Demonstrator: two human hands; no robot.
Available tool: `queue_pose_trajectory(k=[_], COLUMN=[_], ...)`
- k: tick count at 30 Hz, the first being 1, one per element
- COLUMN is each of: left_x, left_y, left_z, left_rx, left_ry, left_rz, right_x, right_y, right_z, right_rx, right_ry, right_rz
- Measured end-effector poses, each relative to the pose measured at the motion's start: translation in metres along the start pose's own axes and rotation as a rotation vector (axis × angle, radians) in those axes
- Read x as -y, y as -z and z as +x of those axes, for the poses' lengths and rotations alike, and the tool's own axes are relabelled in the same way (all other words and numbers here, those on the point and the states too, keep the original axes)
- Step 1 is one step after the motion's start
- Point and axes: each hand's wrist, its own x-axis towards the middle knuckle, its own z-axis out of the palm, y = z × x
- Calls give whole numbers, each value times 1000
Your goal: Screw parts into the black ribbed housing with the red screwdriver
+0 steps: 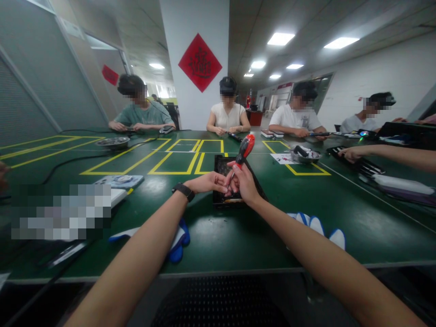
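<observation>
One screwdriver [246, 148], red and black, tilted over an open black box [225, 205] on the table before me, handle up, shaft running down between my hands. Box shallow; hands cover much of the inside, dark parts only, too small to tell.

Right hand [244, 182]: fingers curled closed about the lower handle and the top of the shaft, forearm reaching in from the lower right. Left hand [215, 182]: fingers bent and drawn together beside the shaft's lower end, over the box; cannot tell whether they pinch anything. Dark watch [184, 192] on that wrist; forearm slants up from the lower left.

Near the forearms, blue-and-white gloves: left glove [177, 247] partly under my arm's line, right glove [316, 227] beyond the other arm. Green table [218, 247], yellow tape [170, 171] in rectangles.

Two metal bowls farther out: left bowl [114, 146] with small pieces, not legible; right bowl [305, 160] with dark and pale items, beside a printed paper [281, 159]. To the right, a co-worker's hand [354, 153] at a black tray [369, 167] with pale strips. More people seated across.
</observation>
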Motion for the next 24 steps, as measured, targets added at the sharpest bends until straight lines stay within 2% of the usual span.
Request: queue_pose_trajectory(k=[5,11,24], left_x=[-4,-1,-2], left_y=[-5,-6,-1], left_z=[2,3,0], left_rx=[-22,-59,16], left_ry=[-52,-58,-38], left_rz=[-66,-2,10], right_x=[0,-1,-1], right_y=[-1,-1,-1], right_z=[-2,-2,-1], right_rx=[2,-25,-33], right_ry=[27,47,37], right_rz=[-44,-72,-11])
